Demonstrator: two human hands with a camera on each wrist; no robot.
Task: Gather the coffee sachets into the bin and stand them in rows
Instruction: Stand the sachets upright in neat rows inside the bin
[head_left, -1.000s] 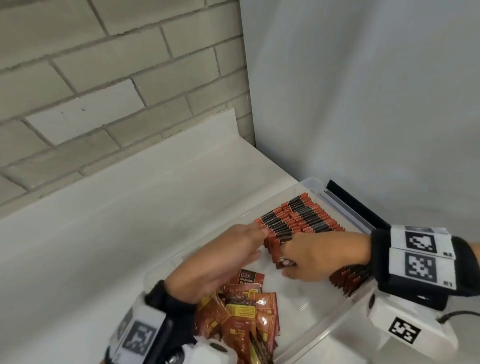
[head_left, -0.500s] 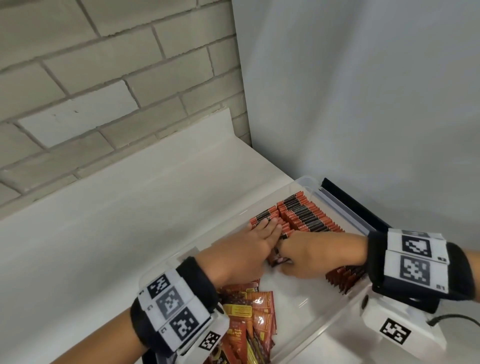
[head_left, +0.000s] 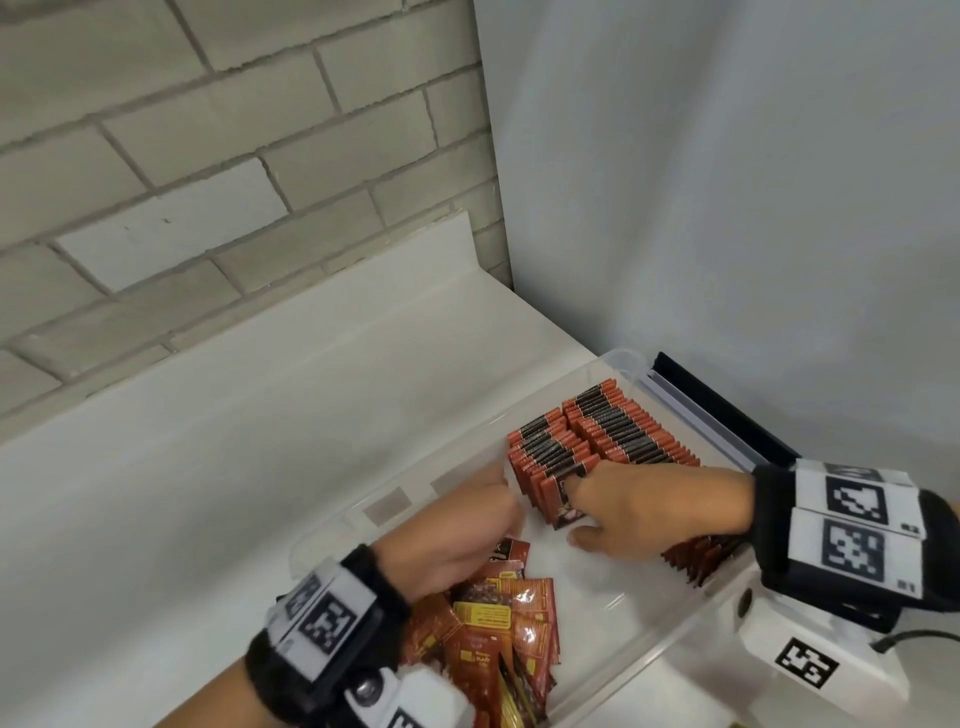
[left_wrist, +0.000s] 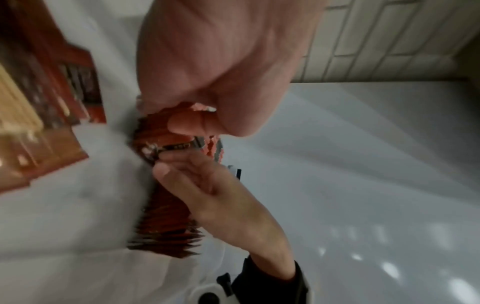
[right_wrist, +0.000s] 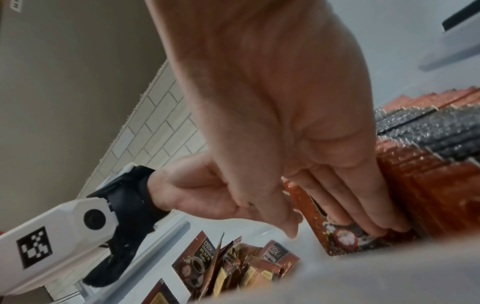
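Note:
A clear plastic bin (head_left: 618, 358) holds rows of red sachets (head_left: 618, 431) standing on edge at its far right end. My right hand (head_left: 587, 512) presses straight fingers (right_wrist: 363, 205) flat against the front sachet (right_wrist: 335, 232) of the nearest row, with the thumb hanging free. Another standing row (head_left: 696, 558) shows under that wrist. My left hand (head_left: 488, 514) hovers just left of the row, above the loose pile of sachets (head_left: 498, 618). Its fingers are loosely curled, and in the right wrist view this left hand (right_wrist: 202, 197) holds nothing that I can see.
The bin sits on a white counter (head_left: 260, 467) in a corner, with a brick wall (head_left: 208, 156) behind and a grey wall (head_left: 727, 208) to the right. A black strip (head_left: 727, 410) lies between bin and grey wall. Bare bin floor (head_left: 597, 587) lies between pile and rows.
My left hand has drawn back from the front of the row toward the loose pile. My right hand has stayed pressed against the row's front sachet.

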